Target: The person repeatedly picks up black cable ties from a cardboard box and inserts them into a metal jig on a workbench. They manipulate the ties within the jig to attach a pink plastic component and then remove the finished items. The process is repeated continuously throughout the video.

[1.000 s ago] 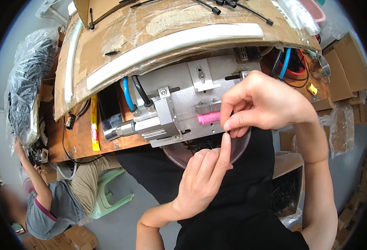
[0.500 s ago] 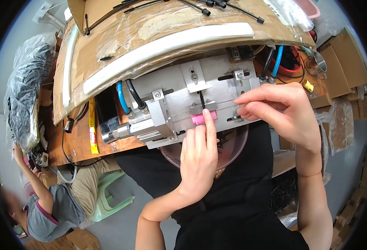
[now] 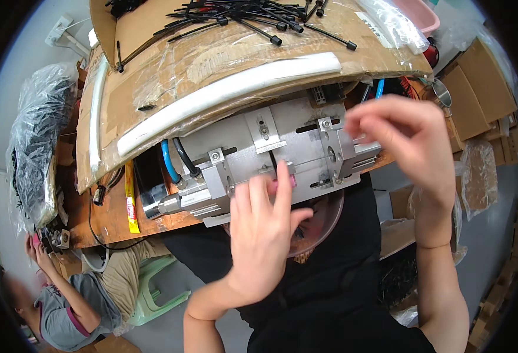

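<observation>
A metal fixture (image 3: 297,132) with clamp blocks at both ends lies along the table edge in front of me. At its middle, a pink piece (image 3: 292,181) shows partly behind my left hand (image 3: 259,223). That hand is open, its index finger stretched over the pink piece and its thumb spread. A thin black rod (image 3: 273,159) runs from the centre bracket (image 3: 263,130) toward the pink piece. Above the fixture's right end block (image 3: 336,147) hovers my right hand (image 3: 409,141). Its fingers are curled and smeared by motion, so anything between them cannot be made out.
Black cable-like parts (image 3: 253,17) lie heaped on the cardboard (image 3: 212,70) behind the fixture. A bowl (image 3: 324,226) sits below its front edge. Blue and black hoses (image 3: 168,162) rise at the left end. A co-worker (image 3: 73,300) sits at far left.
My left hand has drawn back slightly leftward, its thumb now spread. My right hand has lifted and its fingers have curled more. The view has shifted, showing more of the heaped parts.
</observation>
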Tool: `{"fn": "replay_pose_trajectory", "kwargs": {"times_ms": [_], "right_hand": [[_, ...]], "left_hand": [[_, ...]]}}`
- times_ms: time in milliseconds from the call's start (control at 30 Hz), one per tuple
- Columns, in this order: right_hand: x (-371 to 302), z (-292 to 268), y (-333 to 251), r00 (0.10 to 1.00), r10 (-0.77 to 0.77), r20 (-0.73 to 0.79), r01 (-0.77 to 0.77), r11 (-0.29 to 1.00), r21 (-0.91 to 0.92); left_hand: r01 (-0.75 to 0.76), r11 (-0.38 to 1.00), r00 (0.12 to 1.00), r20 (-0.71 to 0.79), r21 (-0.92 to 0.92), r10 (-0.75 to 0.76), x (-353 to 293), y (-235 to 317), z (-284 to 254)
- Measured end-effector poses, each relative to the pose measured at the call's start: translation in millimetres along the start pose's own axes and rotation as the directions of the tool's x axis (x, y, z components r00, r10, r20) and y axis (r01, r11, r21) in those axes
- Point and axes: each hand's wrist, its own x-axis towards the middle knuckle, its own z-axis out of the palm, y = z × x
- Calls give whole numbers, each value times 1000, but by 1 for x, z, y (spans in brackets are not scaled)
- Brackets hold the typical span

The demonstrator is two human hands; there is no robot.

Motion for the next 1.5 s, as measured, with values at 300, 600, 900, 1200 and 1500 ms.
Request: {"fn": "replay_pose_trajectory", "kwargs": {"times_ms": [300,600,900,1200,1500], "right_hand": [[124,-20,22,993,-85,86,119,539,-834],[117,103,-22,927,-80,367,-126,853,506],[170,186,-39,855,-312,414,498,715,-490],[110,102,-40,898,-243,367,213,970,120],[41,53,-12,955,151,255,-281,736,616]], "left_hand": [[-331,942,840,-471,-53,269,135,-17,-39],[-200,947,610,-788,-251,-79,77,-64,-33],[104,954,559,-776,-283,-291,33,-121,-49],[-71,995,771,-637,-70,10,-1,-64,-26],[-188,976,862,-458,111,218,-1,-21,0]]}}
